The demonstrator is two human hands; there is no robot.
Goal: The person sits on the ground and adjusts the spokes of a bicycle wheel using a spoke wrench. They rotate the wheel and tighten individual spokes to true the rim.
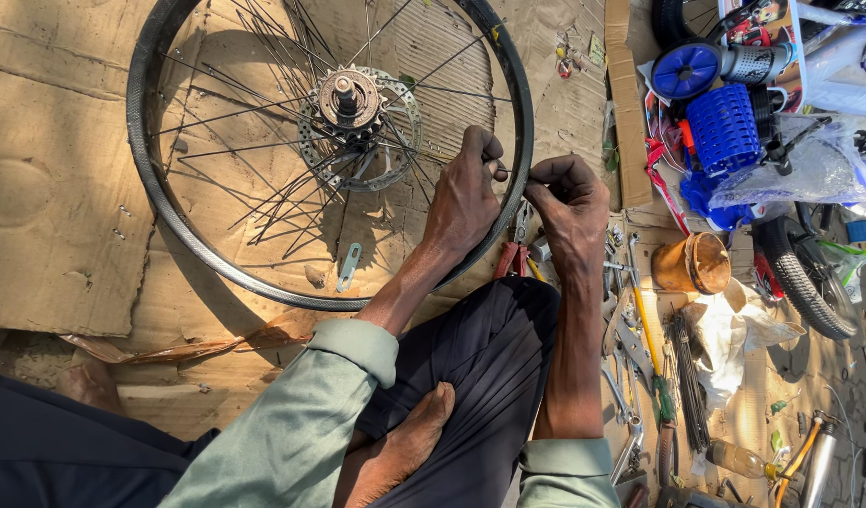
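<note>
A black bicycle wheel rim (156, 202) lies flat on cardboard, with loose thin spokes fanning from its metal hub (348, 99) and a brake disc (400, 141) under the hub. My left hand (466, 193) reaches inside the rim at its right side, fingers pinched on a spoke end at the rim. My right hand (569, 202) is just outside the rim, fingers pinched at the same spot on the rim's edge. Whether it holds a small part there I cannot tell. I sit cross-legged, one bare foot (400, 452) tucked under my knee.
Red-handled pliers (510, 259), wrenches and a yellow-handled tool (645, 325) lie right of my knee. A bundle of spare spokes (689, 376), a brown pot (693, 263), a blue children's bicycle (724, 113) and a tyre (804, 273) crowd the right side. A small wrench (348, 266) lies inside the rim.
</note>
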